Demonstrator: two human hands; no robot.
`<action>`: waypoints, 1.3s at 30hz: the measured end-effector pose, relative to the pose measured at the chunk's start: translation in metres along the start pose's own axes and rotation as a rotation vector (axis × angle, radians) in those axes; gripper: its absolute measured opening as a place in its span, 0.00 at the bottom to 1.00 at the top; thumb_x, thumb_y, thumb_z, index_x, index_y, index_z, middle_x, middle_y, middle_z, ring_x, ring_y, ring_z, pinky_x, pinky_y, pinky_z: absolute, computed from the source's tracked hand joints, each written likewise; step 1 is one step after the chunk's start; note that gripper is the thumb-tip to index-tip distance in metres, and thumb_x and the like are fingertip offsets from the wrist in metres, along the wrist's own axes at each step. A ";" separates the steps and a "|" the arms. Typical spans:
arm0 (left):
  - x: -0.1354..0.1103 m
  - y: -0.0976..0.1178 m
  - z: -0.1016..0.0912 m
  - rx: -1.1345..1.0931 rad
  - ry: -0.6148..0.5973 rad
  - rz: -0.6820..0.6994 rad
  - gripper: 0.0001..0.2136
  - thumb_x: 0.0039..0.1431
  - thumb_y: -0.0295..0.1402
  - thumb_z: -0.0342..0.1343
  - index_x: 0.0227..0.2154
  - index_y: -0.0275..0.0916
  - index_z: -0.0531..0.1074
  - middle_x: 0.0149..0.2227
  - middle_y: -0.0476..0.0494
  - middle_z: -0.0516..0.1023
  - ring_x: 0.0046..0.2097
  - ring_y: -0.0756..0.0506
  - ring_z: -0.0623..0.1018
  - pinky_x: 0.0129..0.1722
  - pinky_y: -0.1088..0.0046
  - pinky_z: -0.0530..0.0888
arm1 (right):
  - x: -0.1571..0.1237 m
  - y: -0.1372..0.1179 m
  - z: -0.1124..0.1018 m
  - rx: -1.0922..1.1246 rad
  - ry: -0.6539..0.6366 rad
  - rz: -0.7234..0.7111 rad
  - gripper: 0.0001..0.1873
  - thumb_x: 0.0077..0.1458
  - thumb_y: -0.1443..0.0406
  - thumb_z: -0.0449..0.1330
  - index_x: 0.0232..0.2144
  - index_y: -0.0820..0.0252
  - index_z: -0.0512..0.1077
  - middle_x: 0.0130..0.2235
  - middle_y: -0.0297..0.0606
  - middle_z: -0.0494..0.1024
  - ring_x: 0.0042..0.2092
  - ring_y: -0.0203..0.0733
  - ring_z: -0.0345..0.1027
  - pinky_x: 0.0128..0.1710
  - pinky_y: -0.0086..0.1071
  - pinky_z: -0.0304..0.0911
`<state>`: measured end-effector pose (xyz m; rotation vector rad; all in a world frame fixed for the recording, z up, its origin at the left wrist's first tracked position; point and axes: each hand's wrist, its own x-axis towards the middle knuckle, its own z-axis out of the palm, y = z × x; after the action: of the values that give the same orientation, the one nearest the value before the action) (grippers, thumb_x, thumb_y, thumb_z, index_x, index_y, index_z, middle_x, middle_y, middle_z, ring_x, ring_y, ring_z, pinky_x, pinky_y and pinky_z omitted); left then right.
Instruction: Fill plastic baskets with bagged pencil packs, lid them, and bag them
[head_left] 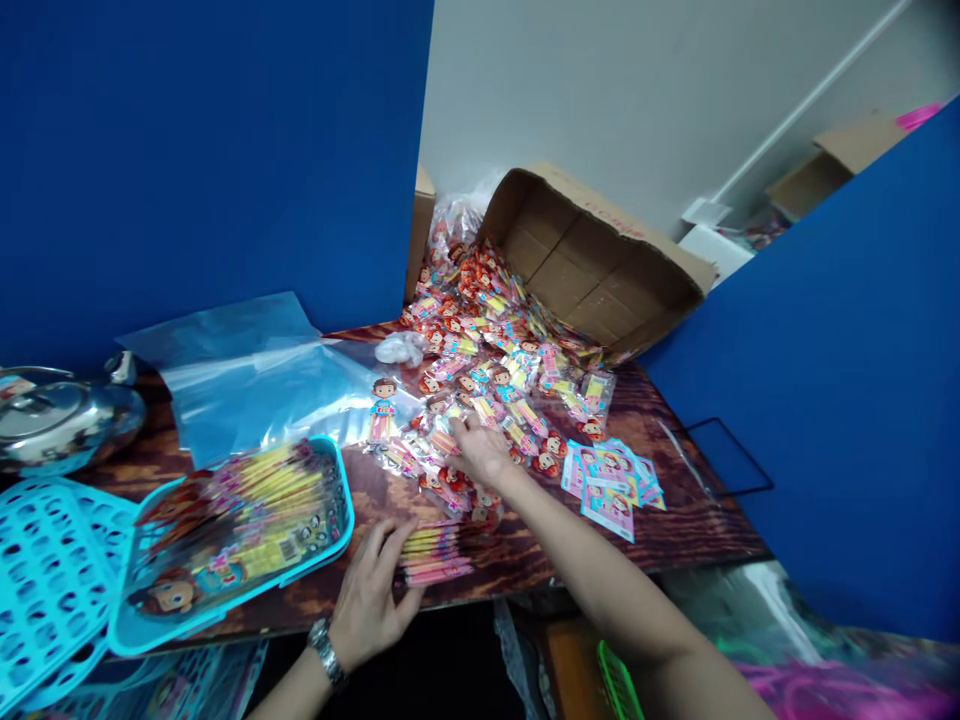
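My left hand (375, 590), a metal watch on its wrist, curls its fingers and thumb about the left end of a row of small packets (436, 556) standing on edge near the table's front. At the near side of a loose heap of cartoon-printed clear packets (517, 375), my right hand (480, 452) has its fingertips closed on one packet (444, 441); part of that packet is hidden. Left of my left hand, a light-blue plastic basket (346, 490) holds tightly lined-up packets of the same kind, with one lying flat along the front.
A tipped cardboard box (592, 255) spills the heap onto the dark wooden table (697, 520). Printed cards (611, 480) lie at right. Clear plastic sheets (240, 370), a metal kettle (67, 420) and more blue baskets (52, 590) stand left. Blue panels (210, 160) flank the table.
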<state>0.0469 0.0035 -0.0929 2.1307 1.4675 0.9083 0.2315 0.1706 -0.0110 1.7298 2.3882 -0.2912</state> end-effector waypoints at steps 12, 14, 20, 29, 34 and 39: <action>0.001 -0.001 -0.003 -0.020 -0.016 0.029 0.26 0.56 0.34 0.53 0.58 0.41 0.56 0.52 0.35 0.65 0.53 0.40 0.69 0.50 0.62 0.71 | -0.007 0.008 -0.012 0.278 -0.102 -0.321 0.20 0.51 0.60 0.62 0.44 0.61 0.65 0.41 0.39 0.72 0.41 0.41 0.66 0.39 0.30 0.60; 0.001 -0.002 -0.002 -0.034 -0.005 0.020 0.26 0.57 0.34 0.53 0.58 0.40 0.55 0.52 0.35 0.66 0.54 0.40 0.69 0.51 0.62 0.70 | -0.005 0.012 -0.012 0.495 -0.246 -0.461 0.23 0.49 0.61 0.64 0.46 0.62 0.65 0.40 0.35 0.72 0.40 0.39 0.66 0.39 0.29 0.61; -0.002 -0.003 0.003 -0.090 0.054 -0.005 0.24 0.58 0.36 0.52 0.57 0.38 0.55 0.51 0.34 0.69 0.53 0.39 0.71 0.51 0.59 0.71 | -0.001 0.004 0.011 0.576 -0.518 -0.574 0.35 0.44 0.60 0.67 0.53 0.61 0.62 0.40 0.34 0.72 0.38 0.38 0.66 0.37 0.28 0.62; -0.005 -0.001 -0.001 -0.083 0.054 0.023 0.19 0.58 0.31 0.51 0.52 0.39 0.59 0.51 0.35 0.66 0.53 0.40 0.69 0.50 0.60 0.72 | -0.020 -0.007 0.010 0.266 -0.374 -0.617 0.43 0.50 0.59 0.62 0.64 0.61 0.48 0.50 0.49 0.66 0.50 0.51 0.63 0.47 0.40 0.60; -0.006 0.002 -0.001 0.000 0.109 0.014 0.19 0.56 0.30 0.53 0.50 0.40 0.61 0.53 0.34 0.57 0.55 0.38 0.66 0.50 0.58 0.72 | -0.034 -0.010 0.012 0.362 -0.324 -0.659 0.41 0.53 0.62 0.58 0.64 0.61 0.45 0.56 0.51 0.63 0.55 0.50 0.60 0.51 0.40 0.57; -0.003 0.004 -0.002 0.024 0.099 0.029 0.19 0.54 0.32 0.56 0.50 0.38 0.63 0.65 0.31 0.37 0.64 0.29 0.51 0.56 0.48 0.63 | -0.039 -0.009 0.012 0.372 -0.402 -0.694 0.21 0.60 0.62 0.52 0.55 0.58 0.65 0.49 0.43 0.69 0.50 0.43 0.64 0.51 0.36 0.59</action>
<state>0.0472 -0.0005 -0.0895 2.1575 1.5056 1.0244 0.2355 0.1293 -0.0120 0.7481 2.6200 -1.1116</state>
